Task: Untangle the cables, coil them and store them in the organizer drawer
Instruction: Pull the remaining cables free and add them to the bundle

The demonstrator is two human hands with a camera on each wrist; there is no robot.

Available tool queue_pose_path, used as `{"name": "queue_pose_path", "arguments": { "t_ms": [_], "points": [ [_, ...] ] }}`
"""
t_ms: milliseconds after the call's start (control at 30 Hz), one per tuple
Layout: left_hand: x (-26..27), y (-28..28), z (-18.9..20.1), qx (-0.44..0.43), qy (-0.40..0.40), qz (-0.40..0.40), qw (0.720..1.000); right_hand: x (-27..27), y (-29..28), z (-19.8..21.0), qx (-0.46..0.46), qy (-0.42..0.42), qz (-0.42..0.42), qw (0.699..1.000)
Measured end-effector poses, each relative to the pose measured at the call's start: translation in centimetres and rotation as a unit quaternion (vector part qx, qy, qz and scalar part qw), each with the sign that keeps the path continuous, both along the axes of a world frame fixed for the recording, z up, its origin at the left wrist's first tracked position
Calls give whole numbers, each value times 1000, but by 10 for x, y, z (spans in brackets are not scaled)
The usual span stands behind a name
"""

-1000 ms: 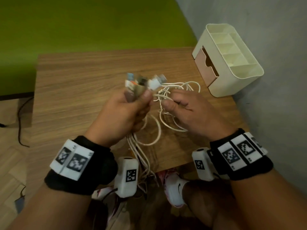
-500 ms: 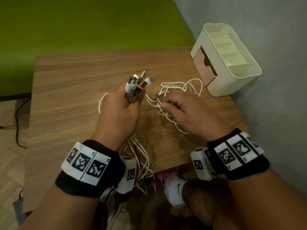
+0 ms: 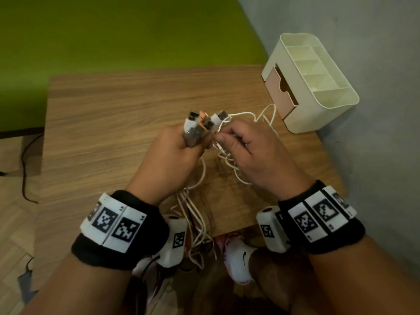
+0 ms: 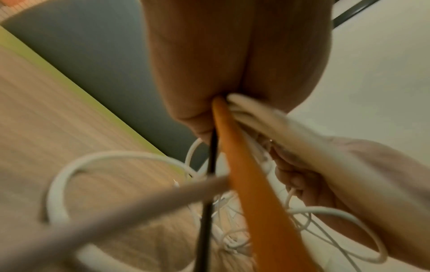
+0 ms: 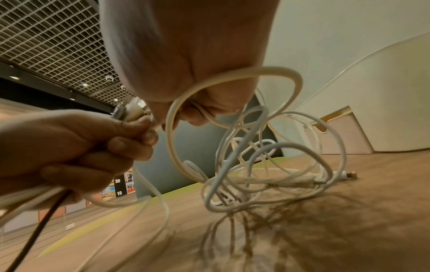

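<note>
My left hand [image 3: 179, 151] grips a bundle of cable plugs [image 3: 200, 126], white, grey and orange, held upright over the wooden table [image 3: 109, 137]. Their cords hang down past the table's front edge [image 3: 193, 226]; an orange cord [image 4: 251, 184] and a black one [image 4: 207, 202] run from the fist. My right hand [image 3: 245, 151] pinches a white cable [image 5: 186, 128] just right of the plugs. A tangle of white cables [image 5: 263, 171] lies on the table under and beyond that hand. The cream organizer [image 3: 318, 87] with its pink drawer [image 3: 281, 92] stands at the far right corner.
A grey wall [image 3: 375, 133] runs along the table's right side behind the organizer. Green floor [image 3: 113, 30] lies beyond the far edge. A black cord [image 3: 25, 169] trails on the wood floor at left. My white shoe [image 3: 238, 258] shows below the table's front edge.
My right hand has moved up and left, closing in on the plug bundle with a white cable pinched. The left hand keeps gripping the plugs and has shifted slightly right.
</note>
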State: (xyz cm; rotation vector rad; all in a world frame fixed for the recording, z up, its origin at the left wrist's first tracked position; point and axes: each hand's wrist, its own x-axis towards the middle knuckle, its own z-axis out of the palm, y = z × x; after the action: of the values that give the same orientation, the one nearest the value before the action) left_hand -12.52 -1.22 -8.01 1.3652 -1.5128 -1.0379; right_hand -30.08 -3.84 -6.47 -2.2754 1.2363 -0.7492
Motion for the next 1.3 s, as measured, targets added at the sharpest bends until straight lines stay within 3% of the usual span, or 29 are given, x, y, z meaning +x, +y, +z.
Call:
{"name": "queue_pose_path", "arguments": {
  "t_ms": [33,100,167,233,333,400,500,600,667,733,833,933,1067,1133,1200,1300],
  "points": [
    [0,1,4,49,94,5,994,0,1,1,32,1,-1,1000],
    [5,2,13,137,312,9,940,-1,3,0,108,68,-2,992],
    [17,0,18,147,418,6,897,-5,4,-5,150,150,-3,977],
    [31,-3,16,141,385,35,911,-9,4,-8,164,123,-15,979],
    [37,-8,1,137,190,117,965,-9,3,-1,156,11,-40,987],
    [34,-9,-5,101,60,141,983,-5,3,5,118,-25,-52,991],
    [30,-8,-6,42,-24,180,983,-4,0,7,87,-49,-47,994],
    [19,-1,-1,-68,-49,219,972,-5,-3,-4,95,36,-25,995],
    [6,6,6,-145,-59,180,971,-3,-3,-10,81,79,-12,994],
    [-2,7,5,-183,-80,112,973,0,-2,-12,45,51,-9,998],
    [-3,4,0,-138,-136,48,980,3,-3,-9,-1,2,-10,1000],
    [1,2,-2,-90,-133,43,986,0,-2,-4,-5,-19,-6,1000],
    [10,-1,-1,-26,68,77,994,-8,-5,-9,94,52,-6,994],
    [16,-3,-4,-6,67,82,994,-12,-6,-11,96,52,-15,994],
    [19,-4,-7,-3,43,92,995,-12,-7,-8,55,-4,-34,998],
    [22,-6,-7,-1,75,117,990,-11,-8,-1,-12,-67,-71,995]
  ]
}}
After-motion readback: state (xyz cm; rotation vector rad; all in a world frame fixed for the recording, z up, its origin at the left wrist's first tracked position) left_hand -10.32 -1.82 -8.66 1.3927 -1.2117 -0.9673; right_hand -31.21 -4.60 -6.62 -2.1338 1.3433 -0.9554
